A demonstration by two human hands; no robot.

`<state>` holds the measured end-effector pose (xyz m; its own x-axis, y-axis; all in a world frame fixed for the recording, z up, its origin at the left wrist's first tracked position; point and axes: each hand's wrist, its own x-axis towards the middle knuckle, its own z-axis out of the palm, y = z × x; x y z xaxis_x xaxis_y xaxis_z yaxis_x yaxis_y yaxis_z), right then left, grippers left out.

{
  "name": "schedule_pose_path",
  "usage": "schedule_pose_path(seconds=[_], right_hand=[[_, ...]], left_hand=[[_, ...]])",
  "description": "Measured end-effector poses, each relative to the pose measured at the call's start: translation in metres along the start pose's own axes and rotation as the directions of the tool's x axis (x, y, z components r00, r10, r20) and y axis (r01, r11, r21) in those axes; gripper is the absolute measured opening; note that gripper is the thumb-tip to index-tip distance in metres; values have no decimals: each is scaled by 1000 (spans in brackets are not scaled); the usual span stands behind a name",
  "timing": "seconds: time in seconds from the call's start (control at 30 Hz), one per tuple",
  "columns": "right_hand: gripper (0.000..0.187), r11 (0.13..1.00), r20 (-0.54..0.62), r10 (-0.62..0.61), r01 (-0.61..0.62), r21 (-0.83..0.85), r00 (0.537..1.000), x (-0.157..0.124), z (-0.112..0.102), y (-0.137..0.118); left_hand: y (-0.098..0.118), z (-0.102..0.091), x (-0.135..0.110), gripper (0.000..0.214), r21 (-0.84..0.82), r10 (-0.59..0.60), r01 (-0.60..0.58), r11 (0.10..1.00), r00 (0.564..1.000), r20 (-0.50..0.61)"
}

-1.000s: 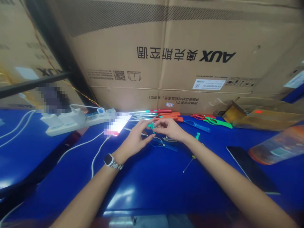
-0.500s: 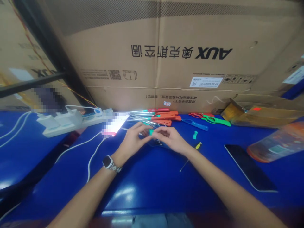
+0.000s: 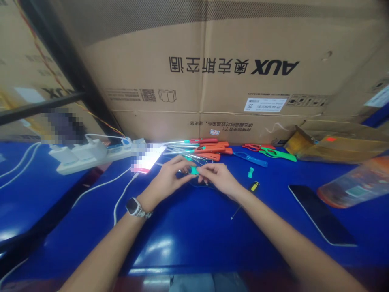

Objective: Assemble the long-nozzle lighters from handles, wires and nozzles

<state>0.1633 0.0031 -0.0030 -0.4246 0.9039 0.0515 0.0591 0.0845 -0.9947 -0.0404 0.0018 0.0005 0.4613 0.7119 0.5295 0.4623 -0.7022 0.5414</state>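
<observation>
Between left hand (image 3: pixel 167 179) and right hand (image 3: pixel 224 178): teal part (image 3: pixel 194 170), pinched by both; more showing than moment ago, grip seemingly readjusted, handling likely unfinished.

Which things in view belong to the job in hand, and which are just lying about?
Likely the job's:
small turquoise plastic part, in the left hand, right hand close against it
orange plastic handles with silver rods
slim yellow-and-black screwdriver, perhaps

Apparently just lying about:
flat black rectangular device
orange-tinted clear plastic container
white plastic power strip
</observation>
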Motion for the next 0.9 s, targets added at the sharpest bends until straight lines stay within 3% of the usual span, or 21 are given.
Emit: schedule_pose_path(seconds=[0.17,0.27,0.4,0.5,0.57,0.7,0.8,0.9], right_hand=[[39,999,18,-10,9,33,1000,-1,2,2],[31,982,-15,-134,130,-134,991,-4,0,0],[23,843,-14,-339,296,-450,941,-8,-5,0],[23,746,12,-432,364,-558,902,-8,-8,3],[23,773,-3,-407,342,-535,914,-7,-7,3],[29,918,-3,-221,207,-339,975,-7,0,0],[32,923,28,-180,179,-340,983,-9,0,-4],[30,893,50,-188,192,-408,981,-9,-4,-5]], left_hand=[[5,3,1,11,22,24,-23,1000,998,-61],[4,3,0,14,-41,-14,13,999,1000,-25],[0,-1,-3,25,-201,-86,100,974,993,76],[-2,-3,-4,28,-271,-152,180,946,981,120],[-3,-3,-4,28,-314,-197,223,923,974,113],[-1,1,-1,23,-350,-219,217,911,975,34],[-1,3,0,21,-336,-225,216,917,974,13],[-3,2,-2,22,-290,-226,234,928,972,62]])
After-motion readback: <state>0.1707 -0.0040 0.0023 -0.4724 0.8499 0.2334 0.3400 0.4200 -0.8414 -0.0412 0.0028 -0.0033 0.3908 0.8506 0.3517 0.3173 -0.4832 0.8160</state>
